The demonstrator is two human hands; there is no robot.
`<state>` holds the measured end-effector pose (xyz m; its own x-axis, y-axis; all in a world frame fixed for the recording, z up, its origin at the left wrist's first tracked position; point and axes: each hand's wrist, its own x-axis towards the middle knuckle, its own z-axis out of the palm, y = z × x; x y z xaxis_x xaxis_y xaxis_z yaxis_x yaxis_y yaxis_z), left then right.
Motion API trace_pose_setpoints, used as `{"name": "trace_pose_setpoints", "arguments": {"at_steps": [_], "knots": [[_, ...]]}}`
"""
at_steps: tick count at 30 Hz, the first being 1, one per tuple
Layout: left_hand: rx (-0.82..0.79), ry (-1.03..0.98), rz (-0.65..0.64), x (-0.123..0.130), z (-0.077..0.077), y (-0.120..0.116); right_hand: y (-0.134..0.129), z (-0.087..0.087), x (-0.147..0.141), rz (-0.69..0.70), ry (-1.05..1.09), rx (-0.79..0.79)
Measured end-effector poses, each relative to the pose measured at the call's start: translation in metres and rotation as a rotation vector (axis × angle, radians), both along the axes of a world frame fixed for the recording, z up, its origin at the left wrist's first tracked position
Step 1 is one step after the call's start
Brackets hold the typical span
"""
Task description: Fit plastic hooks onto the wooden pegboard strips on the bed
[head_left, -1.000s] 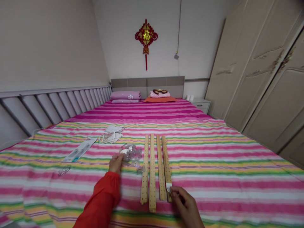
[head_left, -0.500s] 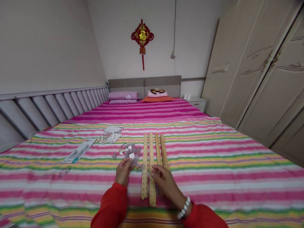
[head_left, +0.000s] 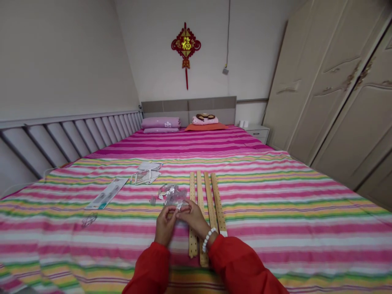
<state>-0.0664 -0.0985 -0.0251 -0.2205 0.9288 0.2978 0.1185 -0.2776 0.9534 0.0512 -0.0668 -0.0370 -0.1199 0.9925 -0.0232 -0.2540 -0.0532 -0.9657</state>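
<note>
Grip: left hand (head_left: 165,224), right hand (head_left: 193,217) pinching small packet (head_left: 179,206); white piece (head_left: 224,234) on rightmost strip (head_left: 217,197), other packets (head_left: 172,193) piled; seemingly early.

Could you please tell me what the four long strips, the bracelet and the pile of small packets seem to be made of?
Long strips: probably wood, judging by the tan colour; matt-looking, with rows of dark dots like holes. Bracelet: white, beaded and smooth-looking; plastic, glass or stone, the look leaves it open. Small packets: likely thin clear plastic, as they look see-through and glint.
</note>
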Motion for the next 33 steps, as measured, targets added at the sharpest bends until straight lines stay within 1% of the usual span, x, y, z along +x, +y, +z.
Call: {"name": "trace_pose_setpoints", "arguments": {"at_steps": [2,4,6,8,11,13,15,17,21,23,26,29,31,33], "knots": [[-0.042,-0.071,0.061,-0.003,-0.003,0.005,0.003,-0.003,0.000,-0.020,-0.055,-0.004],[-0.101,-0.194,0.126,-0.005,-0.007,0.010,0.004,-0.005,-0.001,-0.038,-0.115,-0.002],[-0.160,-0.358,0.191,-0.007,-0.008,0.015,0.003,-0.005,0.000,-0.058,-0.182,0.031],[-0.211,-0.538,0.228,-0.007,-0.006,0.016,0.001,-0.002,0.001,-0.076,-0.238,0.108],[-0.279,-0.743,0.181,-0.005,0.003,0.010,-0.003,0.005,0.005,-0.093,-0.286,0.262],[-0.323,-0.790,0.118,-0.003,0.013,0.002,-0.006,0.011,0.010,-0.119,-0.289,0.306],[-0.363,-0.767,0.059,0.001,0.021,-0.008,-0.010,0.017,0.017,-0.135,-0.243,0.287],[-0.402,-0.683,-0.005,0.006,0.028,-0.018,-0.017,0.025,0.028,-0.138,-0.166,0.244],[-0.414,-0.370,-0.198,0.022,0.036,-0.031,-0.039,0.040,0.056,-0.095,-0.086,0.159],[-0.430,-0.240,-0.289,0.034,0.038,-0.033,-0.050,0.043,0.071,-0.063,-0.078,0.135],[-0.522,-0.146,-0.404,0.054,0.036,-0.035,-0.064,0.040,0.092,-0.057,-0.089,0.127],[-0.559,-0.131,-0.507,0.073,0.029,-0.038,-0.075,0.029,0.111,-0.076,-0.081,0.065],[-0.559,-0.145,-0.536,0.084,0.024,-0.039,-0.082,0.022,0.123,-0.077,-0.055,-0.016],[-0.581,-0.184,-0.521,0.093,0.020,-0.038,-0.087,0.018,0.132,-0.095,-0.013,-0.090]]}}
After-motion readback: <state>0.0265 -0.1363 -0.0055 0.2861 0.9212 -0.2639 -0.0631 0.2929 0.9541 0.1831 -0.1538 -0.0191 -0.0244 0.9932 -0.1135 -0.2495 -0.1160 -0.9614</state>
